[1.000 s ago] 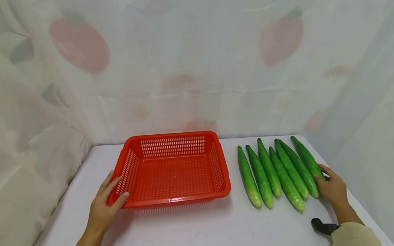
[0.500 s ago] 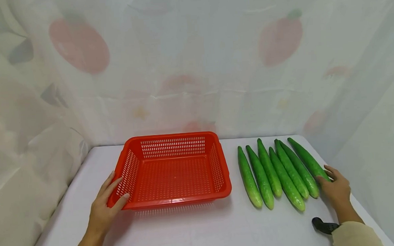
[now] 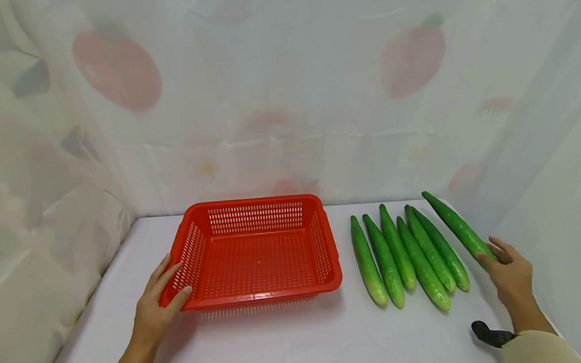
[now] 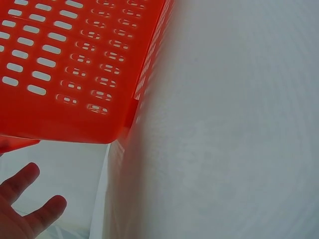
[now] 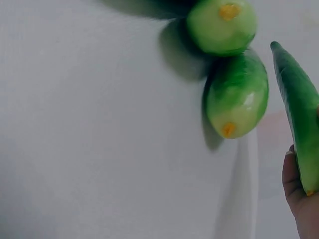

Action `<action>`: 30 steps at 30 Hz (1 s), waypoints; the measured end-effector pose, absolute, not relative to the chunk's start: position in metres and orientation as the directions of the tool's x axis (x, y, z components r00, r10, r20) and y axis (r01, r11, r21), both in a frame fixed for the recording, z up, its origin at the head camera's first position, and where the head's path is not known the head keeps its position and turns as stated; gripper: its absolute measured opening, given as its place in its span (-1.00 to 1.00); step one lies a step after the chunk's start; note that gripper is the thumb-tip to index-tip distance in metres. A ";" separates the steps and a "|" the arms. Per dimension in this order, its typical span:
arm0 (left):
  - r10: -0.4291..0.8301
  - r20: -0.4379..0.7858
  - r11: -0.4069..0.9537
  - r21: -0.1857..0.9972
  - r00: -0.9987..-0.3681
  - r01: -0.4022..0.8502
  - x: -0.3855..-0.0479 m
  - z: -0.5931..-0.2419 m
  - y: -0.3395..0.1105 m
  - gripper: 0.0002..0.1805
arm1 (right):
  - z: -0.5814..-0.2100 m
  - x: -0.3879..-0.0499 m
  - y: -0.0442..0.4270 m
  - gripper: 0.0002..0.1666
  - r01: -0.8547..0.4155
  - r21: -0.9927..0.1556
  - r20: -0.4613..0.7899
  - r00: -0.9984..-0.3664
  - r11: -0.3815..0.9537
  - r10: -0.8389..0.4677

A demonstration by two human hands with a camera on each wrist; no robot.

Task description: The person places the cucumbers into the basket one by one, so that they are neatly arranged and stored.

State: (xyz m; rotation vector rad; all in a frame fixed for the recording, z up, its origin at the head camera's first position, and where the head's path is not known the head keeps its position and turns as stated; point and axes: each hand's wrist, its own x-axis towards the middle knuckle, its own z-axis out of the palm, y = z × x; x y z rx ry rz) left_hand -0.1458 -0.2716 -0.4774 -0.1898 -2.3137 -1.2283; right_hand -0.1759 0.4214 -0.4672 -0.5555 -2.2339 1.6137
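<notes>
My right hand (image 3: 513, 273) grips the lower end of a long green cucumber (image 3: 459, 227), its far end pointing up and left, apart from the others. In the right wrist view the held cucumber (image 5: 298, 112) lies against the thumb of the hand (image 5: 305, 211). Several more cucumbers (image 3: 424, 264) lie side by side on the table to its left. My left hand (image 3: 150, 315) rests on the left side of a red plastic basket (image 3: 257, 298), fingers spread over the rim. Nothing lies in the basket. The left wrist view shows the basket wall (image 4: 60, 117) beside some fingers (image 4: 46, 213).
The white table (image 3: 299, 340) runs back to a pale printed curtain (image 3: 276, 94), with further sheeting at both sides. Black wrist-mounted pieces (image 3: 491, 335) show near both wrists. A pale sleeve (image 3: 538, 349) covers the right forearm.
My right hand has moved right with the cucumber, which now stands farther from its neighbours and appears raised off the table. The left hand and basket have barely shifted.
</notes>
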 end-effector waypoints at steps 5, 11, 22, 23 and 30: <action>-0.108 0.501 0.579 0.734 -0.859 0.356 -0.148 -0.476 -0.272 -0.39 | -0.457 -0.170 0.421 -0.28 0.038 -0.984 0.040 -0.900 0.171 0.434; -0.115 0.495 0.589 0.732 -0.861 0.342 -0.147 -0.475 -0.271 -0.40 | -0.439 -0.169 0.417 -0.29 -0.043 -0.979 0.106 -0.943 0.201 0.316; -0.126 0.498 0.578 0.740 -0.858 0.344 -0.147 -0.476 -0.270 -0.40 | -0.413 -0.178 0.401 -0.35 -0.187 -0.853 0.305 -0.936 0.487 0.175; -0.127 0.502 0.576 0.739 -0.855 0.349 -0.147 -0.476 -0.270 -0.40 | -0.412 -0.178 0.400 -0.36 -0.205 -0.846 0.320 -0.934 0.492 0.160; -0.130 0.500 0.566 0.746 -0.856 0.349 -0.146 -0.477 -0.270 -0.42 | -0.406 -0.177 0.393 -0.39 -0.237 -0.813 0.347 -0.931 0.532 0.115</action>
